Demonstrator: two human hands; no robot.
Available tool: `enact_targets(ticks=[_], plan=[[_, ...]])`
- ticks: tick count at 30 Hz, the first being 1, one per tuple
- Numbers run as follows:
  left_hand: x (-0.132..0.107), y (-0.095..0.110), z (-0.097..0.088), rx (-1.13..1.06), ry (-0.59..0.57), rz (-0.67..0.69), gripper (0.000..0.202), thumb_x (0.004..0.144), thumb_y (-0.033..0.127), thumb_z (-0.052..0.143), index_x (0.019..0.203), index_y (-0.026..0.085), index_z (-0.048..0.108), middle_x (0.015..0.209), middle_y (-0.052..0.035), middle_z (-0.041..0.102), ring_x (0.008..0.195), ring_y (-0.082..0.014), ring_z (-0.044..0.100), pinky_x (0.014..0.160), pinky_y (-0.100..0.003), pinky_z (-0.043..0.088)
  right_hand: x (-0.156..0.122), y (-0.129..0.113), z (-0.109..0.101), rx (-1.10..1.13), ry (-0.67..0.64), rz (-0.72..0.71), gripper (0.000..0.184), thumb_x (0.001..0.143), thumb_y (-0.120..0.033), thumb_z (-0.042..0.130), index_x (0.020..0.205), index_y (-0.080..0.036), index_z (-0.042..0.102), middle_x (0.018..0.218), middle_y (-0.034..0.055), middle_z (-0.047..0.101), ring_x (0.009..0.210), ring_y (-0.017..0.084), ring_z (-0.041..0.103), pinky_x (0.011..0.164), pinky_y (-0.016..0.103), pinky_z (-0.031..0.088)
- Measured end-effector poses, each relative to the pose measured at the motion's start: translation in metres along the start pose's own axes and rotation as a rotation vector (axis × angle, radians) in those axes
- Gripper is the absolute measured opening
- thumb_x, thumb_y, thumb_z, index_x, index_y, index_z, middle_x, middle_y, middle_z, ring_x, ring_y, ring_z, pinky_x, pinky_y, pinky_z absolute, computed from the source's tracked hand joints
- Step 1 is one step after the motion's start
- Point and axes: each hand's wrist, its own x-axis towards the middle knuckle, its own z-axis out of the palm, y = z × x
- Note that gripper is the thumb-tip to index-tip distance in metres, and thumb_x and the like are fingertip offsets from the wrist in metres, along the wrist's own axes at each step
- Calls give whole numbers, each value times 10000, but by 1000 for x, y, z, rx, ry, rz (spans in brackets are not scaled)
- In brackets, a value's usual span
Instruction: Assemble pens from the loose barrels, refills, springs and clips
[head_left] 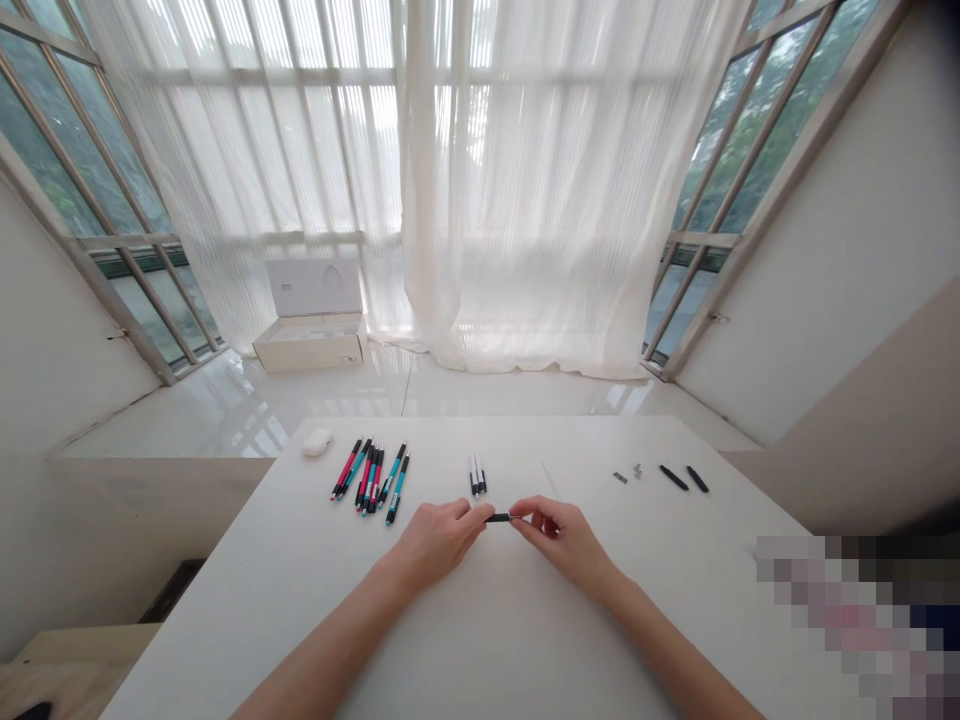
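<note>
My left hand (439, 540) and my right hand (559, 535) meet over the middle of the white table (480, 640). Both pinch the ends of one small black pen part (497, 517), held level between their fingertips. Just beyond it lie two or three white pen barrels with black tips (478, 475). A thin white refill (551, 482) lies a little past my right hand. To the left of my left hand lies a bunch of several red and teal pens (371, 470).
A white earbud case (317, 442) rests at the table's far left. Two black pen pieces (684, 478) and small grey bits (628, 473) lie at the far right. An open white box (311, 340) stands on the glossy floor by the curtained window.
</note>
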Motion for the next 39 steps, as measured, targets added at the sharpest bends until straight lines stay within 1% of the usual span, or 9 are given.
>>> enact_targets(ticks=[3, 9, 14, 18, 22, 27, 29, 34, 39], plan=[[1, -1, 1, -34, 31, 5, 235, 983, 258, 337, 1160, 241, 490, 807, -7, 584, 681, -135, 577, 567, -213, 413, -1, 0, 3, -42, 39, -35, 283, 855, -444, 535, 859, -206, 687, 635, 4, 632, 517, 118, 478, 513, 248, 416], [3, -1, 3, -87, 95, 5, 222, 986, 270, 339, 938, 192, 541, 833, -43, 590, 753, -161, 568, 660, -262, 456, -2, 11, 6, -179, 9, -118, 371, 935, -414, 399, 710, -198, 599, 618, 4, 604, 547, 128, 507, 545, 251, 397], [2, -2, 2, -64, 86, -27, 195, 975, 286, 385, 903, 199, 545, 813, -26, 591, 719, -149, 564, 619, -245, 435, -3, 9, 7, -184, -61, -162, 299, 953, -391, 366, 833, -207, 568, 724, 7, 600, 599, 131, 513, 575, 252, 400], [1, -1, 1, -24, 30, -27, 195, 974, 279, 379, 877, 207, 532, 782, -3, 576, 647, -125, 543, 556, -215, 399, -3, 9, 9, -177, -87, -157, 373, 975, -377, 305, 681, -210, 462, 645, -15, 511, 574, 123, 448, 561, 256, 366], [1, 2, -1, -64, 57, -23, 172, 963, 331, 422, 918, 203, 526, 818, -17, 586, 687, -139, 562, 581, -227, 422, -2, 13, 9, -188, -68, -149, 397, 975, -395, 300, 639, -211, 405, 600, -26, 457, 547, 119, 397, 546, 261, 337], [2, 1, -3, -144, 82, 2, 224, 988, 241, 325, 930, 194, 536, 852, -46, 590, 755, -147, 574, 675, -253, 465, -2, 12, 7, -163, -51, -146, 352, 974, -404, 281, 737, -218, 462, 677, -2, 523, 602, 135, 450, 564, 260, 365], [1, 0, -1, -137, 68, -3, 207, 985, 258, 341, 921, 194, 527, 856, -40, 590, 740, -141, 572, 647, -241, 462, -3, 11, 6, -166, -72, -149, 345, 974, -407, 277, 754, -219, 463, 695, 0, 530, 612, 138, 460, 574, 260, 370], [-1, 0, 1, -122, 57, -35, 163, 981, 293, 372, 936, 199, 497, 848, -17, 592, 658, -123, 569, 547, -212, 430, -3, 10, 5, -169, -77, -161, 384, 976, -400, 278, 656, -216, 381, 617, -27, 449, 551, 121, 400, 535, 251, 325], [1, 2, -1, -165, 128, -17, 187, 981, 251, 355, 1077, 195, 504, 941, -63, 607, 799, -157, 604, 691, -265, 501, -2, 10, 4, -150, -30, -173, 398, 973, -387, 298, 619, -214, 361, 586, -36, 416, 529, 112, 380, 521, 250, 309]])
